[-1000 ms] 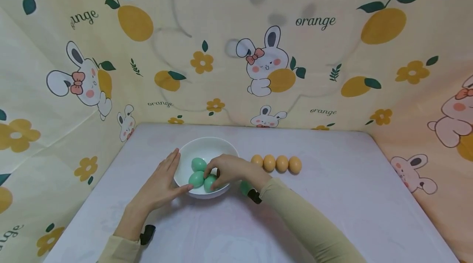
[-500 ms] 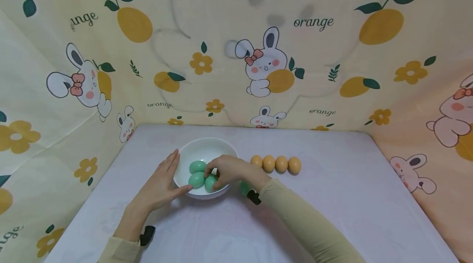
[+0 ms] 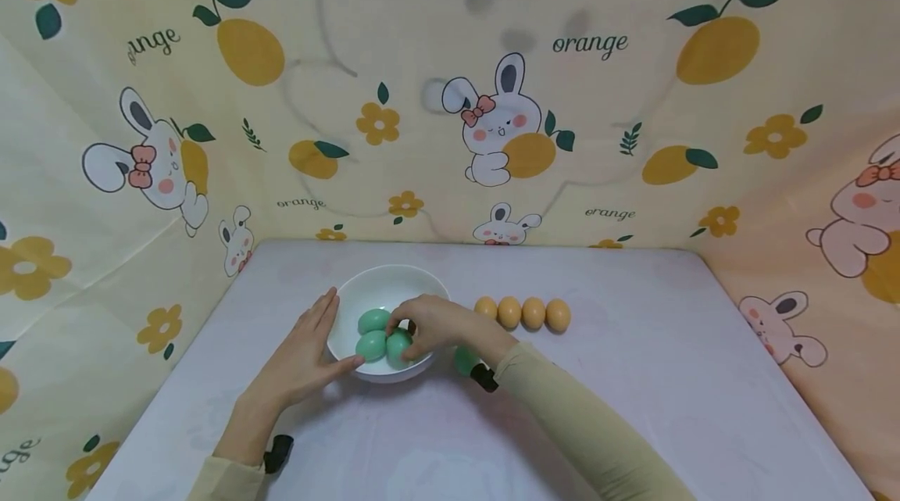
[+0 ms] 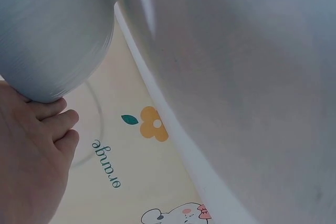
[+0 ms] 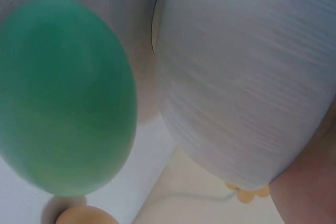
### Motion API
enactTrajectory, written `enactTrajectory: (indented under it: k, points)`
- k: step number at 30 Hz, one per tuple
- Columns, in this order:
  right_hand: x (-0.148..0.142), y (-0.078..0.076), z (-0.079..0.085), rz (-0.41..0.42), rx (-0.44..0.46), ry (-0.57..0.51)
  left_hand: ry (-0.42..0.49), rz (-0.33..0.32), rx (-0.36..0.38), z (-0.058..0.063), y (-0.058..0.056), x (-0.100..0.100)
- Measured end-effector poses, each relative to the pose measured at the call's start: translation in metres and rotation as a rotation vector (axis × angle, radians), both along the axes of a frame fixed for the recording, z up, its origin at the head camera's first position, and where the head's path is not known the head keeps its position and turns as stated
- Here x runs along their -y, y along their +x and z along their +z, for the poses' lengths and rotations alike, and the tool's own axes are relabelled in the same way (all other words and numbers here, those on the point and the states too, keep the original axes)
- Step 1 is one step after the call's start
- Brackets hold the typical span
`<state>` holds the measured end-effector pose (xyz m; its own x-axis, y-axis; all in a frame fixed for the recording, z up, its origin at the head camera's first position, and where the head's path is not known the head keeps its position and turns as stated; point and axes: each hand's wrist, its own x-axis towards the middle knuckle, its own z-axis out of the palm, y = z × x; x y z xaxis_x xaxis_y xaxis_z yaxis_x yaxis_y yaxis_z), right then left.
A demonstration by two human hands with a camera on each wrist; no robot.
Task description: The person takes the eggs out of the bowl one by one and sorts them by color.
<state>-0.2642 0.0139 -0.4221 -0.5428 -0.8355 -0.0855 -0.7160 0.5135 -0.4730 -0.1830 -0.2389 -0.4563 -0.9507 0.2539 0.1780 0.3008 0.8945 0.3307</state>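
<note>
A white bowl (image 3: 383,282) stands on the table with several green eggs inside. My left hand (image 3: 298,356) rests against the bowl's left side, fingers fairly straight and thumb at the near rim. In the left wrist view, the left hand's fingertips (image 4: 60,124) touch the bowl's outer wall (image 4: 52,40). Reaching over the right rim, my right hand (image 3: 432,321) pinches a green egg (image 3: 397,348) between thumb and fingers, low in the bowl. Two more green eggs (image 3: 371,345) lie to its left. Outside the bowl, another green egg (image 5: 68,98) lies under the right wrist, largely hidden in the head view.
Several tan eggs (image 3: 533,314) line up in a row right of the bowl, the leftmost partly behind the right wrist. A white table (image 3: 422,438) runs back to a cloth backdrop (image 3: 598,110) printed with rabbits and oranges, which also closes off both sides.
Within the bowl, the rear green egg has shifted slightly toward the near side and turned to lie more sideways. Both hands stay in place; the head view has moved a little.
</note>
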Motion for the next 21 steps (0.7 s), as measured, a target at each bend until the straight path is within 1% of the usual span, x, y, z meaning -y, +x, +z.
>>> enactTrajectory:
  k: [6,9,14,21]
  points:
    - [-0.006,0.003,0.005,0.018,-0.021,-0.071,-0.004,0.006,-0.006,-0.001,0.000,-0.001]
    - [-0.010,0.004,0.005,0.009,-0.043,-0.101,-0.002,0.006,-0.004,-0.002,0.001,-0.002]
    - [-0.016,0.009,0.008,-0.001,-0.091,-0.146,-0.002,0.000,0.000,0.000,0.003,-0.001]
    - [-0.028,0.014,0.013,-0.019,-0.167,-0.265,-0.011,-0.003,-0.021,-0.001,0.002,-0.002]
